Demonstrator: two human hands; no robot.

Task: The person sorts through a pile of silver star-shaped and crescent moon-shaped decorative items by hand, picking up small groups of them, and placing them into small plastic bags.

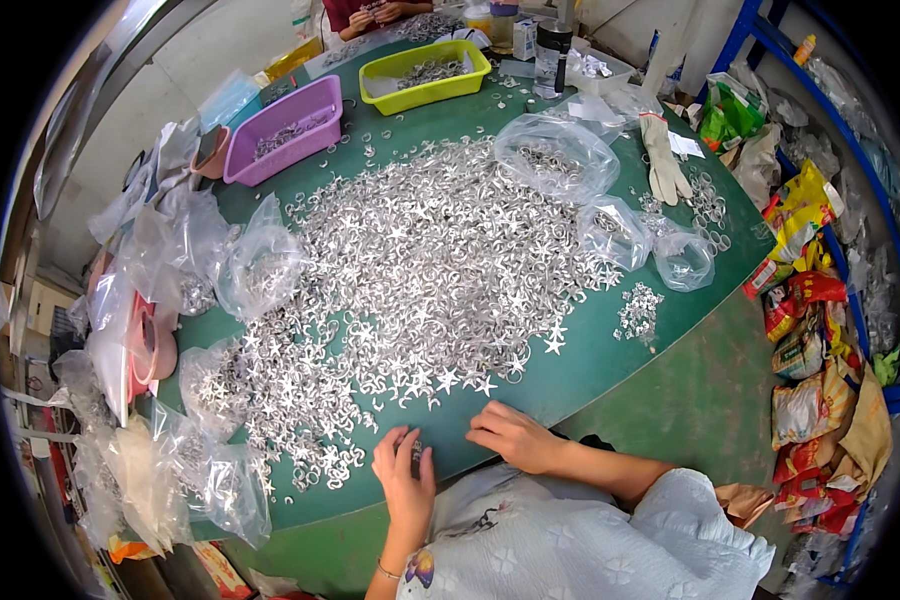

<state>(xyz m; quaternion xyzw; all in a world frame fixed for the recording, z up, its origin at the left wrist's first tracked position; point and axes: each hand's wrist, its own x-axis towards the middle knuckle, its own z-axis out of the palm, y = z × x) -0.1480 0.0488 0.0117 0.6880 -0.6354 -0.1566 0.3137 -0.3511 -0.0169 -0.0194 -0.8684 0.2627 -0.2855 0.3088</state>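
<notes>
A broad pile of small silver metal pieces (pixel 440 270), many star-shaped and others curved like open rings, covers the middle of the green table (pixel 560 390). My left hand (pixel 405 485) is at the near table edge, just below the pile. Between its thumb and fingers sits a small silver metal piece (pixel 417 452), its exact shape too small to tell. To its right, my right hand (pixel 515 438) rests by the edge with fingers bent and pressed together. Whatever those fingers hold, if anything, is hidden. A loose star piece (pixel 485 385) lies just beyond the right hand.
Clear plastic bags (pixel 235 490) of pieces line the left side; more bags (pixel 555 155) stand at the far right. Beyond the pile are a purple basket (pixel 285 130), a yellow-green basket (pixel 425 75) and a glove (pixel 663 160). A co-worker's hands (pixel 375 15) show at the far end.
</notes>
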